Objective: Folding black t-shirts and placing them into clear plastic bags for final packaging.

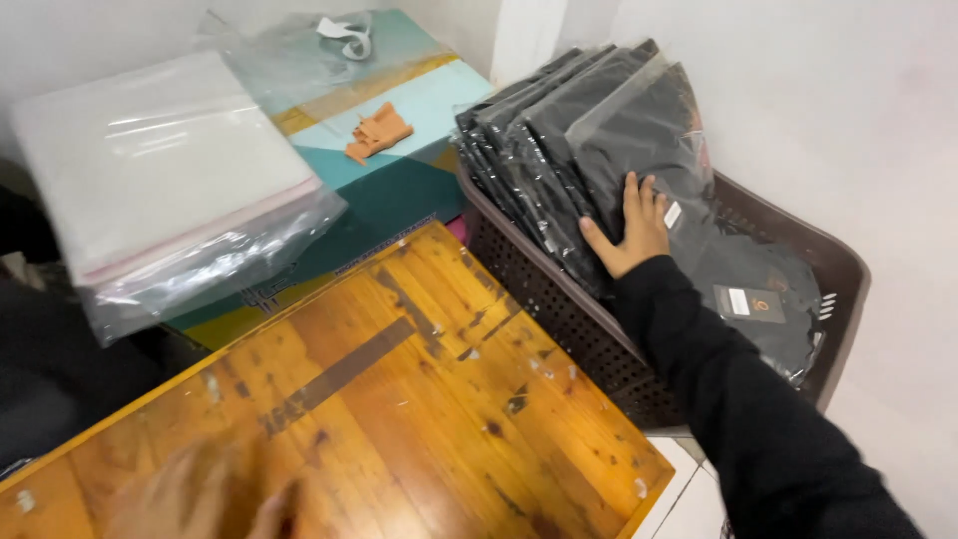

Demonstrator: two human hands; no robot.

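Note:
My right hand (636, 228), in a black sleeve, lies flat with fingers spread on a black garment packed in a clear bag (639, 140). That bag leans against a row of several like bags (529, 150) standing in a brown perforated basket (559, 309). Another bagged black garment (758, 289) lies flat in the basket to the right of my hand. My left hand (195, 494) is blurred at the bottom left, over the worn wooden table (399, 379). It holds nothing that I can see.
A stack of clear plastic bags (160, 170) rests on a teal and yellow box (399, 180) at the back left. Small orange pieces (377, 132) lie on that box. White wall rises behind the basket; white floor tiles (689, 499) show below it.

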